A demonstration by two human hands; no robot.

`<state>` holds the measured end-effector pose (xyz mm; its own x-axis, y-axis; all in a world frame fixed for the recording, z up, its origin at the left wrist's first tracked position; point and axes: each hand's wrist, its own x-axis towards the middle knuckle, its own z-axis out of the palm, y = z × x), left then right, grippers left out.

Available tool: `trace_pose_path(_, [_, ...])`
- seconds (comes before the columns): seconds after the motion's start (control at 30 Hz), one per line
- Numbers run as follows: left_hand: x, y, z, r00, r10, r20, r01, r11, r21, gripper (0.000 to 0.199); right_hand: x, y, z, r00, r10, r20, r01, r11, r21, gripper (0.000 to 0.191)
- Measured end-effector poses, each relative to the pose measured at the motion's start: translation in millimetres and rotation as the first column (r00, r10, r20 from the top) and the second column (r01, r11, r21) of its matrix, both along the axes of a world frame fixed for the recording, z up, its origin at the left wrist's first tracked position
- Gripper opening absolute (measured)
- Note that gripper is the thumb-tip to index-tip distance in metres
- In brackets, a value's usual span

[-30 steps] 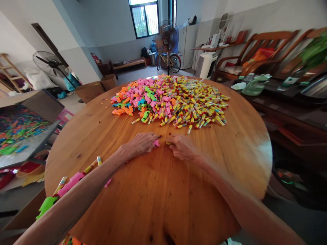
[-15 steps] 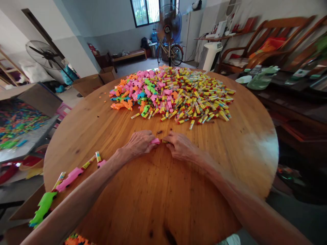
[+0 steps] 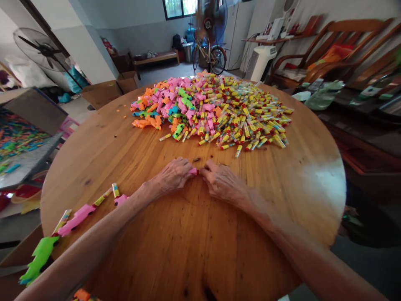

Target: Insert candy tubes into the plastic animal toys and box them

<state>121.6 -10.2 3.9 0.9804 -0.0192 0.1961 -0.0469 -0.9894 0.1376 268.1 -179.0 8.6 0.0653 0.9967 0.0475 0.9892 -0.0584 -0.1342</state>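
Note:
My left hand (image 3: 175, 174) is closed around a pink toy car (image 3: 193, 171), of which only one end shows past the fingers. My right hand (image 3: 221, 179) pinches a small tube, its red end (image 3: 198, 172) meeting the car's end; my fingers hide the rest. Beyond my hands lies a heap of toy cars (image 3: 163, 98) in pink, orange, green and blue, running into a pile of yellow-labelled clear tubes (image 3: 250, 113). By my left forearm, a pink car (image 3: 77, 219) and a green car (image 3: 40, 257) lie with tubes at their ends.
Everything rests on a round wooden table (image 3: 266, 167). Cardboard boxes (image 3: 102, 94) stand past its left edge, near a bin of coloured pieces (image 3: 21, 133). A standing fan (image 3: 208, 25) is behind the heap. To the right are bottles (image 3: 326, 96) and a wooden chair (image 3: 332, 50).
The car and the tube have come together, and less of the tube shows between my hands. The view has tipped slightly downward.

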Motion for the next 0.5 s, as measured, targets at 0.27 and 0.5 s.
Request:
trace_pose_path(0.27, [1, 6, -7.0, 0.999, -0.021, -0.029, 0.021, 1.000, 0.022, 0.030, -1, 2, -7.8, 0.998, 0.061, -0.007, -0.061, 0.998, 0.010, 0.033])
trace_pose_path(0.5, [3, 10, -11.8, 1.000, -0.025, -0.013, 0.023, 0.994, -0.105, 0.029, 3, 7, -4.3, 0.994, 0.106, 0.020, -0.105, 0.994, -0.035, 0.032])
